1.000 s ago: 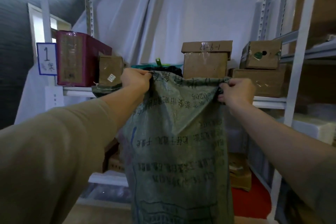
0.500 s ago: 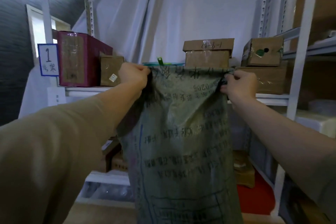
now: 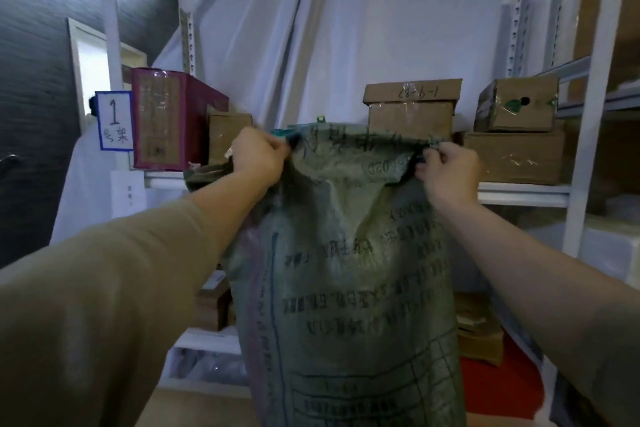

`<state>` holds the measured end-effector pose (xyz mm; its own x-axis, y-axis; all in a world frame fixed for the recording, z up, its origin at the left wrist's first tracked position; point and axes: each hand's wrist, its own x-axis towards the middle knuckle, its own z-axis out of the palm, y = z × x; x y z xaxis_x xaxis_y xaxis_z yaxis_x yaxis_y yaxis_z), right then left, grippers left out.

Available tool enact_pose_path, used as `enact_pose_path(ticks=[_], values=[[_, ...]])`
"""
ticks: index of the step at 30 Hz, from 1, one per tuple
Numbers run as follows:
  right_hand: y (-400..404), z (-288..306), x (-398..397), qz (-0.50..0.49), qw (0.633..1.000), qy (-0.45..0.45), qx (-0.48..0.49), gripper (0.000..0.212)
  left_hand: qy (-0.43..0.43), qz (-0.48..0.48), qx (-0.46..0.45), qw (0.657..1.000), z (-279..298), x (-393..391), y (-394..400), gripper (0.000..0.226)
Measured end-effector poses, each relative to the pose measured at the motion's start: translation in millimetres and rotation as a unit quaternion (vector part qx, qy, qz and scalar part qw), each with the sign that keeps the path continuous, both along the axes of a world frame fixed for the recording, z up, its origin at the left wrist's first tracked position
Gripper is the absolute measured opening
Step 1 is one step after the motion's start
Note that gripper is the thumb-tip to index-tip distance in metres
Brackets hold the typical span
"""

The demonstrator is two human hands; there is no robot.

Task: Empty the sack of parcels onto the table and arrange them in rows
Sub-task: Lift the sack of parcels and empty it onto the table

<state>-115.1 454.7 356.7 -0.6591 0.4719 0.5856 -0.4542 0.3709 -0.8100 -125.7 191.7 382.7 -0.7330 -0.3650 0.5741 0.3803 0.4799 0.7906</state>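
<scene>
A large grey-green woven sack with printed text, upside down, hangs in front of me, held up at chest height. My left hand grips its top left corner and my right hand grips its top right corner. The sack's top edge is pulled taut between the two hands, and its lower end runs out of the bottom of the frame. No parcels from the sack are visible, and whatever is inside is hidden.
A white shelf behind the sack carries a dark red box and several cardboard boxes. A label with "1" hangs at the left. A white upright post stands at right. More boxes sit low behind.
Both hands have lifted the sack's top edge slightly and pulled it flatter between them; the view has tilted a little.
</scene>
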Motion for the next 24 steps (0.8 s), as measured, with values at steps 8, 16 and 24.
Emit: enact_pose_path(ticks=[8, 16, 24], values=[[-23, -31, 1, 0.012, 0.993, -0.103, 0.057, 0.026, -0.037, -0.022, 0.010, 0.999, -45, 13, -19, 0.012], [-69, -35, 43, 0.257, 0.936, -0.188, 0.147, 0.027, -0.041, -0.159, -0.038, 0.986, -49, 33, 16, 0.009], [-67, -66, 29, 0.087, 0.927, -0.153, 0.331, 0.034, -0.084, -0.157, -0.084, 0.981, -69, 35, 4, 0.018]])
